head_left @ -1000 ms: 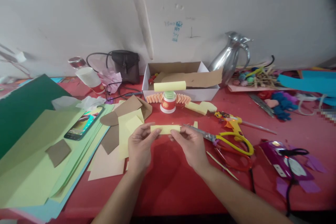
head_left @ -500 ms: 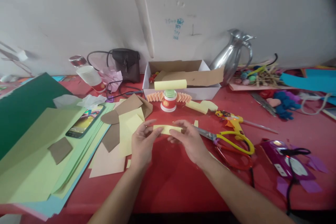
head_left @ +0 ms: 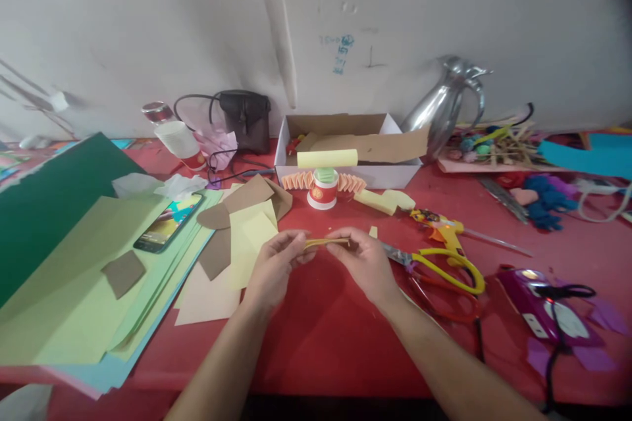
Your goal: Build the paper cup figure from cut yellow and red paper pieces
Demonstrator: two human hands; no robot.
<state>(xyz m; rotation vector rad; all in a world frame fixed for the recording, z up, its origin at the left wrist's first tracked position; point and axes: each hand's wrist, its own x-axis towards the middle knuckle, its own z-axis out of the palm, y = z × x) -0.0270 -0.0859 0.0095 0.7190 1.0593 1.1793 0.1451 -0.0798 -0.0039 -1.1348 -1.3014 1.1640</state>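
Observation:
A narrow yellow paper strip (head_left: 323,242) is pinched between both hands above the red table, seen nearly edge-on. My left hand (head_left: 276,263) grips its left end, and my right hand (head_left: 364,262) grips its right end. Behind them stands a red and white paper cup (head_left: 322,193) with folded orange paper arms on both sides, a green piece on top and a yellow paper roll (head_left: 327,158) across it. Scissors with yellow and red handles (head_left: 447,263) lie to the right of my right hand. Yellow paper (head_left: 251,237) lies left of my left hand.
A phone (head_left: 168,223) rests on stacked coloured paper (head_left: 59,296) at left. An open box (head_left: 345,176) and a metal jug (head_left: 447,105) stand behind. A yellow glue gun (head_left: 447,233) and a purple device (head_left: 543,309) with cables lie at right.
The yellow strip has turned from showing its broad face to nearly edge-on, still in both hands. The whole view has shifted slightly, with the table items appearing farther right.

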